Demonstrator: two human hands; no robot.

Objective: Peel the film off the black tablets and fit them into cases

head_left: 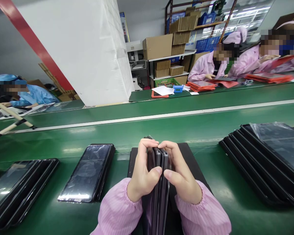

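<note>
The left hand (143, 176) and the right hand (183, 174) are held close together in front of the body, with the palms turned toward each other. The fingers (149, 143) of the left are bent inward at the top, and their tips are almost met by those of the right. The left thumb (155, 174) and the right thumb (172, 176) are pointed at each other lower down, separated by a narrow gap. Both grips are closed inward from opposite sides. The forearms are angled inward, covered by a left sleeve (120, 209) and a right sleeve (203, 212) in striped pink, gathered at the wrists.
</note>
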